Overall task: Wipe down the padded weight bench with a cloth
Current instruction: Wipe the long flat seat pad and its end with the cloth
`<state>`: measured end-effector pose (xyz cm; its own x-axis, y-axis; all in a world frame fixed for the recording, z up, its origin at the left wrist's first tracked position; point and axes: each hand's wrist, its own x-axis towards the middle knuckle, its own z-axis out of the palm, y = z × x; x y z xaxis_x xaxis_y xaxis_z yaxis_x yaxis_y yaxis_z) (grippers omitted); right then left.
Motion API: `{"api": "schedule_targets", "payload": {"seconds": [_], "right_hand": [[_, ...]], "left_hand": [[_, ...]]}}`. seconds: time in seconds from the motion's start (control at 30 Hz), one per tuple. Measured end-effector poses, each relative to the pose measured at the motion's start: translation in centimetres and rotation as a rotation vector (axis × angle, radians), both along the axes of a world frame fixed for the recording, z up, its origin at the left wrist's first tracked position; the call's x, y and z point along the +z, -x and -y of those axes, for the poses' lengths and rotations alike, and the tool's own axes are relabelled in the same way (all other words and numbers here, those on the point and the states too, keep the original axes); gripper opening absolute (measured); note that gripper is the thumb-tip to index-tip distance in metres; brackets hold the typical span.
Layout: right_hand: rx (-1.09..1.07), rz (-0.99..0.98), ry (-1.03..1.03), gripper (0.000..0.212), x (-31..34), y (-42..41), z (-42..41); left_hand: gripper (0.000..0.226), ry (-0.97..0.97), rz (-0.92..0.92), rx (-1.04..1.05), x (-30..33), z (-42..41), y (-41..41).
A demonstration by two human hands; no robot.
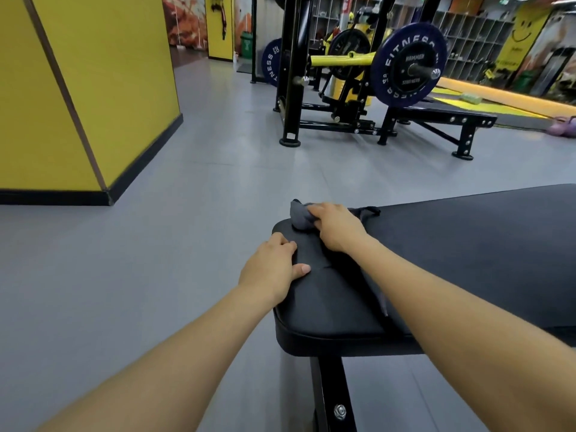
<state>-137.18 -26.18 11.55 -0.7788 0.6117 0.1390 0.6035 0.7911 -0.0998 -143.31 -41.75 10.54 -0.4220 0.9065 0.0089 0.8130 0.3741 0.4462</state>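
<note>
The black padded weight bench [452,260] runs from the lower middle out to the right edge, on a black metal leg [330,394]. My right hand [338,227] grips a bunched grey cloth [300,215] at the far left corner of the pad. A strip of the cloth trails to the right behind the hand. My left hand [274,269] rests on the pad's left edge, fingers curled over the rim and thumb flat on top.
Grey floor spreads left and ahead. A yellow pillar [78,88] with a black base stands at the left. Beyond is a black rack with a blue weight plate [408,63] on a bar and a second flat bench [442,115]. A purple kettlebell [562,127] lies far right.
</note>
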Motion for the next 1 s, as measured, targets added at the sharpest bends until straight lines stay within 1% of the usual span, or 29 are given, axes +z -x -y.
{"api": "schedule_targets", "payload": {"seconds": [0.07, 0.13, 0.27, 0.4, 0.47, 0.57, 0.63, 0.7, 0.8, 0.9, 1.0], "right_hand": [[0.090, -0.032, 0.032, 0.038, -0.3, -2.2, 1.6], [0.135, -0.062, 0.057, 0.043, -0.7, -4.0, 2.9], [0.094, -0.041, 0.064, 0.042, -0.3, -1.7, 1.6], [-0.006, -0.006, 0.022, 0.033, -0.5, 1.6, 0.4], [0.008, -0.013, 0.010, 0.037, -0.5, 1.2, 0.9], [0.084, -0.026, 0.036, 0.048, -0.5, -1.6, 2.5], [0.120, -0.035, 0.055, 0.049, -0.6, -3.2, 3.2], [0.110, -0.020, 0.054, 0.043, -0.3, -2.8, 2.7], [0.077, 0.004, 0.039, 0.032, 0.0, -0.1, 1.7], [0.012, 0.009, 0.009, 0.029, -0.3, 1.9, 1.0], [0.041, -0.005, 0.030, 0.042, -0.1, 0.7, 1.8]], "left_hand": [[0.042, -0.004, -0.003, 0.003, 0.0, 0.0, 0.1], [0.039, -0.004, -0.001, 0.010, -0.2, -0.1, 0.1], [0.043, -0.012, 0.001, 0.002, -0.1, -0.1, 0.1], [0.047, -0.013, -0.008, 0.007, 0.0, 0.0, 0.1], [0.046, -0.009, -0.008, 0.005, -0.1, 0.0, 0.1], [0.044, -0.013, -0.009, 0.002, -0.2, -0.1, 0.2], [0.042, -0.014, -0.007, 0.004, -0.4, -0.2, 0.2], [0.043, -0.016, -0.009, 0.000, -0.3, -0.2, 0.2], [0.047, -0.019, -0.019, -0.003, -0.2, -0.3, 0.2], [0.047, -0.012, -0.025, -0.005, -0.1, -0.3, 0.1], [0.044, -0.010, -0.017, -0.003, -0.3, -0.2, 0.1]]}}
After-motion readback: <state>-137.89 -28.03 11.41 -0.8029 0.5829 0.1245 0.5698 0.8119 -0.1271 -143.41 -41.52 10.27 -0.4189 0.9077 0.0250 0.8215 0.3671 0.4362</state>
